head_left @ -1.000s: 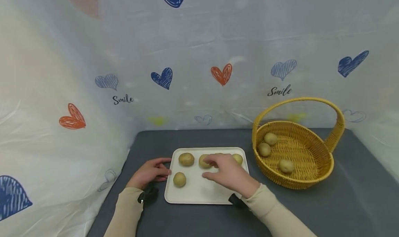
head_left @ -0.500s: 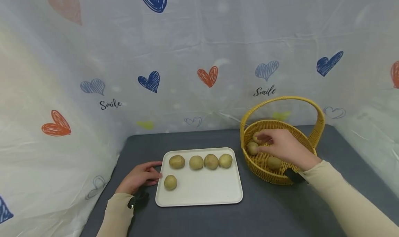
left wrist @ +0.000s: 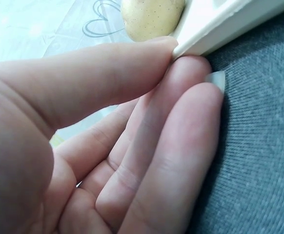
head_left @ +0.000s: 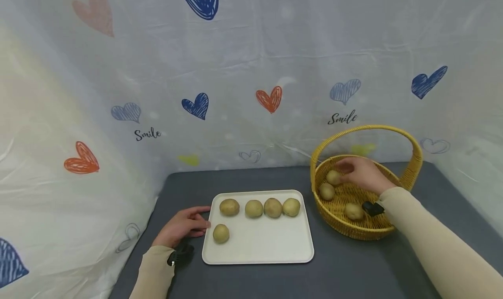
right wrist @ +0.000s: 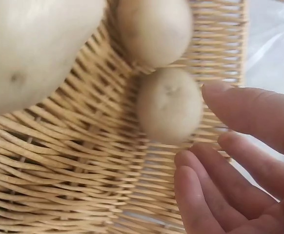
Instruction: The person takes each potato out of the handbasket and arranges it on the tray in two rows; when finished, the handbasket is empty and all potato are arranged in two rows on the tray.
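My left hand (head_left: pixel 182 227) pinches the left rim of the white tray (head_left: pixel 267 249); in the left wrist view the thumb lies on the rim and the fingertips are below it. On the tray are several potatoes, among them a lone front potato (head_left: pixel 221 233) and an oval back-left potato (head_left: pixel 229 207). Inside the yellow wicker basket (head_left: pixel 342 229), my right hand (head_left: pixel 363 173) reaches to the back potato (head_left: pixel 334 177). Its thumb and fingers are parted beside that potato (right wrist: pixel 170 106), not closed round it. Two more basket potatoes, one on the left (head_left: pixel 327 191) and one in front (head_left: pixel 354 211), lie nearby.
The basket's tall arched handle (head_left: pixel 369 127) rises above the right hand. A dark grey cloth (head_left: pixel 251 281) covers the table. Behind it hangs a pale curtain (head_left: pixel 235 63) printed with hearts.
My right hand has gone from over the tray to the basket, then farther back toward the back potato. The row on the tray came into full view. My left hand stays at the tray's rim.
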Motion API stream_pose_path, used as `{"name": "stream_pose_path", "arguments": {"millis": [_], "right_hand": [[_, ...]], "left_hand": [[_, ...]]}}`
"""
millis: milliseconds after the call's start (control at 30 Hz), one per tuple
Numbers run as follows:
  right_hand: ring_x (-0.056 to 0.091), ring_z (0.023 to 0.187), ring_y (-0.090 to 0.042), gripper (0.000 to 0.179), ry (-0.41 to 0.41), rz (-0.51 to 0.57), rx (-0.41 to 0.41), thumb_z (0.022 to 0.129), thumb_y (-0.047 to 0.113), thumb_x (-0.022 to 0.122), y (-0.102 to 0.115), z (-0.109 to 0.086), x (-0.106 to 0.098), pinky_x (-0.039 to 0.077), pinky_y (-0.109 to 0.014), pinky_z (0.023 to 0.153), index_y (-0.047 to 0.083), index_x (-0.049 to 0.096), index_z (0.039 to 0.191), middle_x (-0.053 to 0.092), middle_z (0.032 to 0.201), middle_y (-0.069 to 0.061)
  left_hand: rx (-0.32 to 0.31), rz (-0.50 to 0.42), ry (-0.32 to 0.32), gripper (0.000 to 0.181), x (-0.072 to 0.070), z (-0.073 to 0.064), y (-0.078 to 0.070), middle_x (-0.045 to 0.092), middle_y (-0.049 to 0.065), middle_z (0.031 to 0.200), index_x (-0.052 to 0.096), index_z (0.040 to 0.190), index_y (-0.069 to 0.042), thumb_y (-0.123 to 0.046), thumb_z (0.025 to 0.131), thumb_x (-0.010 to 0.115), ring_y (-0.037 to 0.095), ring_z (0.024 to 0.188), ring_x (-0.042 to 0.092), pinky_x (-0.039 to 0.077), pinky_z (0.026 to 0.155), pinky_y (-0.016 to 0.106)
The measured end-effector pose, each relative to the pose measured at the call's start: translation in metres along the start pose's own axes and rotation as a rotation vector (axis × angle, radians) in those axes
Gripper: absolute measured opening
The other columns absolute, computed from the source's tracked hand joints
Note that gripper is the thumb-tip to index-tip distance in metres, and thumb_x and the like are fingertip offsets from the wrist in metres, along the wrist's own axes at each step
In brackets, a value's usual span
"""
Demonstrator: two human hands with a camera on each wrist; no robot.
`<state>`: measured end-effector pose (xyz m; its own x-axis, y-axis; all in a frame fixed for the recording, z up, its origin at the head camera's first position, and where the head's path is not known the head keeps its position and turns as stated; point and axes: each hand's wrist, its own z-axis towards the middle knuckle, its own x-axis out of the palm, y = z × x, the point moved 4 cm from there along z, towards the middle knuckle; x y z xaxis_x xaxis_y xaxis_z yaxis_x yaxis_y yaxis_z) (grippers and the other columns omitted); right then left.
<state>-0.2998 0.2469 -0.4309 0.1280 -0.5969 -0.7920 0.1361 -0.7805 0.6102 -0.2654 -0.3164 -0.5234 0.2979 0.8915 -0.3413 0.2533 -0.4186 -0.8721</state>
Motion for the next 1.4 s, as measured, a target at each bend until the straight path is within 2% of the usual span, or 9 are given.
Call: {"name": "stream_pose_path", "arguments": {"millis": [267,600,933,1167,1400], "right_hand": [[0.065,0.127,-0.048,0.05,0.041,-0.037,0.031,0.099,0.023,0.079,-0.016,0.013,0.007,0.057,-0.06,0.101,-0.001,0.068,0.142,0.069,0.139,-0.026],[0.07,0.115,-0.041,0.048,0.043,-0.039,0.036,0.094,0.025,0.085,-0.014,0.017,0.01,0.059,-0.055,0.093,-0.003,0.071,0.131,0.074,0.126,-0.024],[0.067,0.123,-0.048,0.055,0.063,-0.078,0.044,0.094,0.032,0.085,-0.014,0.012,0.005,0.057,-0.061,0.1,-0.004,0.073,0.133,0.071,0.135,-0.028],[0.07,0.119,-0.043,0.064,0.034,-0.09,0.047,0.09,0.048,0.087,0.007,-0.008,-0.008,0.059,-0.059,0.094,0.002,0.075,0.131,0.074,0.132,-0.022],[0.075,0.104,-0.029,0.055,-0.042,-0.087,-0.009,0.087,0.047,0.09,0.051,-0.04,-0.008,0.061,-0.053,0.09,0.004,0.08,0.122,0.081,0.115,-0.011]], "left_hand": [[0.007,-0.006,-0.001,0.075,0.005,-0.001,0.0,0.074,0.011,0.1,0.059,0.156,-0.011,-0.022,0.089,0.091,0.019,0.086,0.076,0.067,0.08,0.035],[0.006,0.002,-0.014,0.073,0.004,-0.001,0.001,0.074,0.011,0.099,0.06,0.154,-0.011,-0.022,0.089,0.091,0.019,0.085,0.075,0.067,0.079,0.035],[0.019,-0.007,-0.005,0.074,0.002,-0.002,0.003,0.074,0.01,0.098,0.058,0.155,-0.009,-0.02,0.089,0.09,0.019,0.085,0.074,0.067,0.079,0.035],[0.014,0.003,-0.016,0.073,0.0,-0.003,0.001,0.074,0.01,0.098,0.059,0.155,-0.01,-0.02,0.089,0.09,0.019,0.086,0.074,0.067,0.08,0.035],[0.013,0.009,-0.015,0.073,0.001,-0.001,-0.002,0.074,0.011,0.098,0.059,0.155,-0.012,-0.021,0.09,0.09,0.02,0.086,0.074,0.067,0.079,0.035]]}}
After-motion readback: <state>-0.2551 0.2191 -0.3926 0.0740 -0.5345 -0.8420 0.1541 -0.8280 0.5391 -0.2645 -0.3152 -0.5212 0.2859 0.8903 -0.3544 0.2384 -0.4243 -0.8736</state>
